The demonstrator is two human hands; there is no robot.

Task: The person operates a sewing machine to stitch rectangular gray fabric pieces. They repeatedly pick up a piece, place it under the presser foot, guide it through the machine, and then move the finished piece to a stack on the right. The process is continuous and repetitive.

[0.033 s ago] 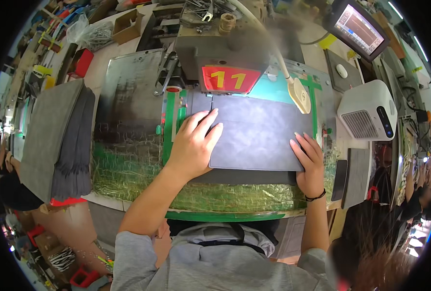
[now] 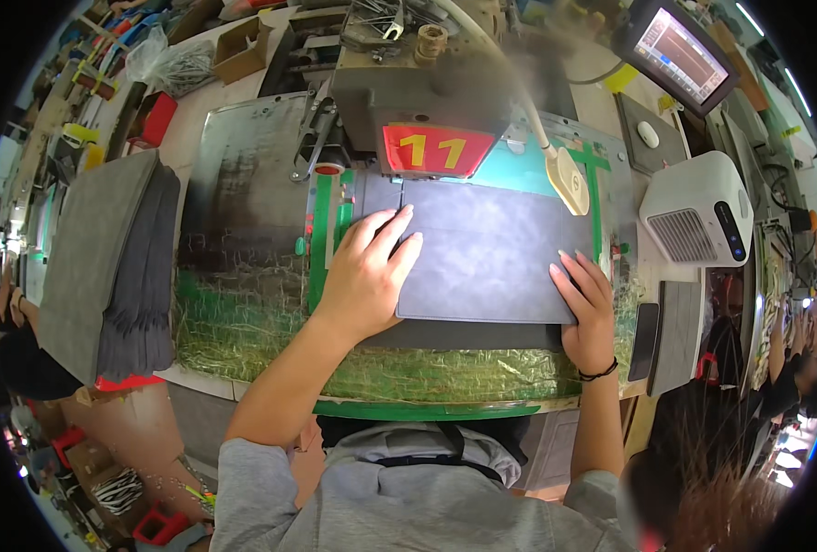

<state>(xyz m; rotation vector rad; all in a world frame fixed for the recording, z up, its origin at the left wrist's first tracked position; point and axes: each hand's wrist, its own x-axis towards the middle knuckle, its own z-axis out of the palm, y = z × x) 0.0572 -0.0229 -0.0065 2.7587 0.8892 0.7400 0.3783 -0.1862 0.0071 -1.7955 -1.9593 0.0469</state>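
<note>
A grey leather-like sheet [image 2: 487, 262] lies flat on the machine bed beneath the machine head [image 2: 418, 101], brightly lit in its middle. My left hand [image 2: 372, 267] rests over the sheet's left edge, fingers stretched toward the machine head and lying flat. At the lower right edge, my right hand [image 2: 588, 304] has its fingers extended, with the tips on the sheet. Neither hand is closed. Under the sheet's near edge shows a darker layer [image 2: 473, 335]. A lamp [image 2: 567, 179] on a bent arm hangs over the far right corner.
Stacked grey sheets [image 2: 96, 267] stand at the left. To the right are a white fan-like box [image 2: 698, 212], a phone [image 2: 644, 340] and a dark grey board [image 2: 677, 336]. A screen [image 2: 680, 55] and a mouse [image 2: 648, 134] sit farther back. Other people appear at both rims.
</note>
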